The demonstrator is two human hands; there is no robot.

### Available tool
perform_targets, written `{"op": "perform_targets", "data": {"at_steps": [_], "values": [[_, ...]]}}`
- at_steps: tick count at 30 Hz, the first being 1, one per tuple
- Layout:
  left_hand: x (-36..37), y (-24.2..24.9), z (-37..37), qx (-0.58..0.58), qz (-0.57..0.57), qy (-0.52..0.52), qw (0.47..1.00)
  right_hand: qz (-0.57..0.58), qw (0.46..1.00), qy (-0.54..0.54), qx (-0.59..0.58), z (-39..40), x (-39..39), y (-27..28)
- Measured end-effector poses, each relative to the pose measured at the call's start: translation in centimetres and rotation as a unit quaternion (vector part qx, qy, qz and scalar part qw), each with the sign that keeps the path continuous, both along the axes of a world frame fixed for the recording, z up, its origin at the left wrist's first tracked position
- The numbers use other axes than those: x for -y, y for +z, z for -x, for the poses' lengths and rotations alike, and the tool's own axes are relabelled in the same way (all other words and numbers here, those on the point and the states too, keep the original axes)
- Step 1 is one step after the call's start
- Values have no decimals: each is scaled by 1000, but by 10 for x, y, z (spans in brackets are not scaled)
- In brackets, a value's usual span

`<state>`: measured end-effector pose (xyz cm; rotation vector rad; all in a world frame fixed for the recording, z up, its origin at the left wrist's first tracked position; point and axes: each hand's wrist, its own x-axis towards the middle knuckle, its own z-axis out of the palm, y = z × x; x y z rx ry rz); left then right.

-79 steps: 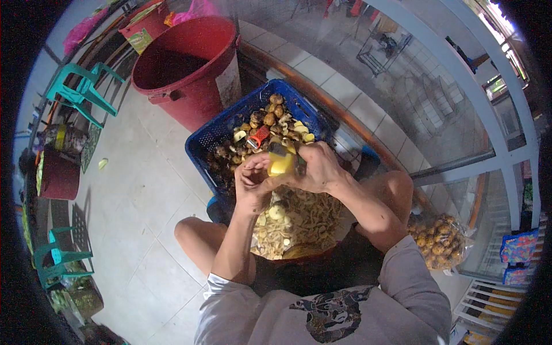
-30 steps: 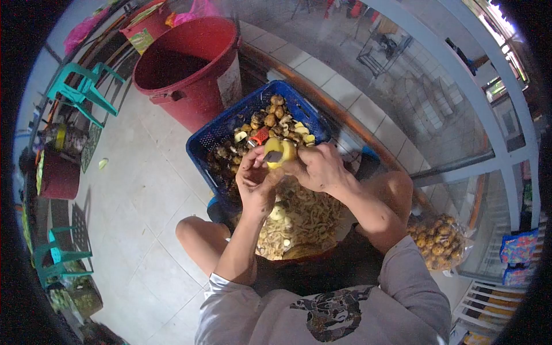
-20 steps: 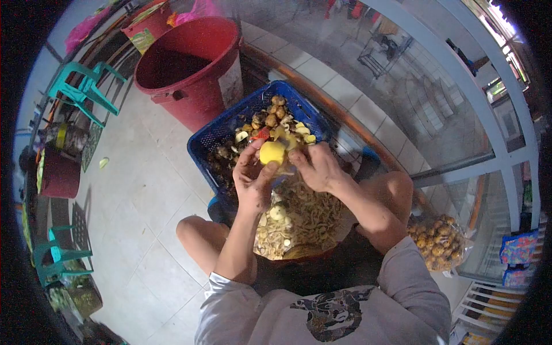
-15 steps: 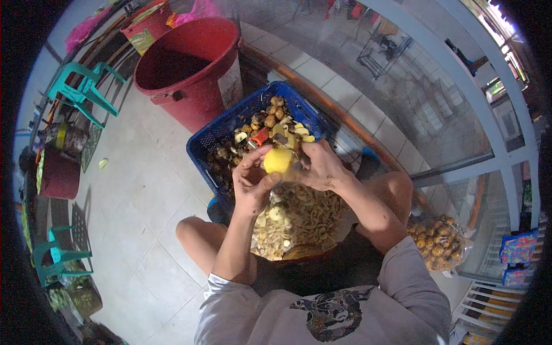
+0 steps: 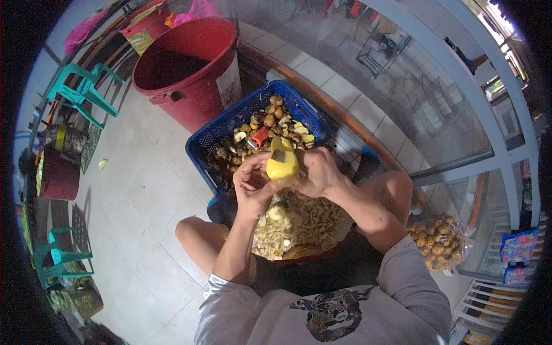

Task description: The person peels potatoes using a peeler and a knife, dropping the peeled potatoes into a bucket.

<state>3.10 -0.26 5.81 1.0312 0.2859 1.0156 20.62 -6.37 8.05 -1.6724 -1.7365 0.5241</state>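
My left hand (image 5: 253,177) is closed around a yellow peeled potato (image 5: 282,167), with the thumb beneath it. Against the potato's other side, my right hand (image 5: 316,171) is closed too. A dark grey patch and a pale yellow flap show at the potato's top; I cannot tell what the right fingers grip. Just beyond the hands, an orange peeler (image 5: 259,138) lies among unpeeled potatoes (image 5: 269,119) in a blue crate (image 5: 201,138). Below my wrists spreads a heap of peelings (image 5: 307,221), with a peeled round potato (image 5: 277,211) on it.
A big red tub (image 5: 190,103) stands behind the crate. To my right lies a clear bag of potatoes (image 5: 440,244) near a glass partition. Green plastic chairs (image 5: 86,86) and a dark red bucket (image 5: 59,174) are on the left over pale floor tiles (image 5: 138,190).
Both hands have shifted slightly, and the potato has turned and moved a little nearer my body and to the right. The dark grey patch now shows against the potato's top.
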Motion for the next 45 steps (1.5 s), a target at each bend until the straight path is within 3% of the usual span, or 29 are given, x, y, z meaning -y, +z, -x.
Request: {"op": "perform_targets", "data": {"at_steps": [2,6,9,11,12,13,14,16,18,19,20,22,24,25,26,27,28,30,31,32,33,34,35,36,38,39,41,43,45], "values": [[1,-2,-3,-12,-22,39,999,-117,987,-46,103,3,2,1],[8,1,-14,26,-3,100,995,-121,975,-74,170,5,1,13],[6,-2,-13,17,2,74,997,-138,974,-71,165,2,0,11],[4,0,-13,47,68,20,996,-4,999,-22,41,-2,-1,15],[3,1,-13,77,134,-33,988,-3,999,-22,40,0,3,17],[-2,-7,-12,79,143,-67,984,-10,995,-76,-60,4,10,22],[-7,-14,-11,78,144,-66,984,22,988,-64,-136,-5,12,14],[-13,-25,-9,2,160,-125,979,85,953,-58,-284,-23,14,-3],[-12,-40,-10,-168,77,-135,973,167,912,0,-376,-47,22,0],[-9,-55,-13,-217,57,-165,961,168,911,2,-376,-44,24,8],[-3,-73,-14,-266,38,-196,943,125,907,-101,-389,-36,32,17],[10,-121,-14,-379,73,-288,876,82,890,-204,-400,-40,41,18],[28,-202,-13,-377,-47,-260,888,48,884,-103,-453,-61,47,18],[34,-211,-13,-419,-98,-234,872,38,879,-67,-471,-65,46,23],[35,-188,-17,-460,-148,-207,851,144,966,-150,-156,-64,39,46],[32,-165,-19,-515,-116,-231,817,232,932,-215,178,-64,36,58],[25,-157,-24,-518,-115,-233,815,234,932,-215,174,-67,38,55],[10,-149,-38,-620,-211,-164,738,215,938,-198,186,-79,45,53],[-1,-136,-38,-568,-210,-91,790,218,947,-180,152,-78,48,63],[-18,-173,-38,-519,-168,-41,837,218,947,-182,151,-82,46,60],[-42,-180,-45,-539,-179,-23,822,263,926,-186,197,-86,45,54],[-59,-196,-50,-458,-157,48,874,308,900,-193,240,-89,46,49],[-78,-198,-51,-471,-174,92,860,397,871,-181,224,-94,43,47],[-98,-202,-56,-538,-237,121,800,394,871,-190,224,-98,44,48],[-128,-193,-67,-638,-151,62,753,354,899,-139,216,-97,48,48],[-139,-201,-71,-637,-150,62,753,329,915,-121,200,-102,48,39],[-158,-237,-80,-721,-300,91,617,310,922,-76,220,-113,48,22],[-166,-265,-91,-746,-277,83,600,290,932,-43,216,-119,44,9],[-168,-240,-101,-803,-222,-10,552,360,909,-44,204,-122,33,10]]}}
